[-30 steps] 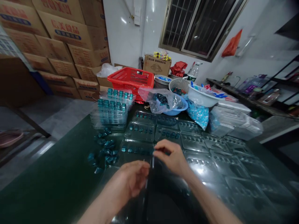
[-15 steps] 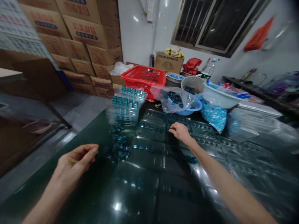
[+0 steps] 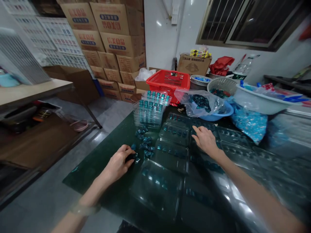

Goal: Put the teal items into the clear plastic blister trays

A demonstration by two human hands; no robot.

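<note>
Carefully, my left hand (image 3: 118, 165) closes its grip on a small teal piece (image 3: 132, 157), just beside a loose heap of teal pieces (image 3: 145, 142) on the dark green table (image 3: 82, 176). My right hand (image 3: 205, 139) rests open, its fingertips (image 3: 195, 128) touching a clear plastic tray (image 3: 187, 121) with teal pieces set in its hollows (more such trays lie side by side across the table). Behind the heap rises a stack of filled trays (image 3: 152, 110), beside a red basket (image 3: 168, 82) and a plastic bag (image 3: 199, 103) of dark pieces lying on a blue basin (image 3: 216, 116). Cardboard cartons (image 3: 111, 32) tower against the back wall.
</note>
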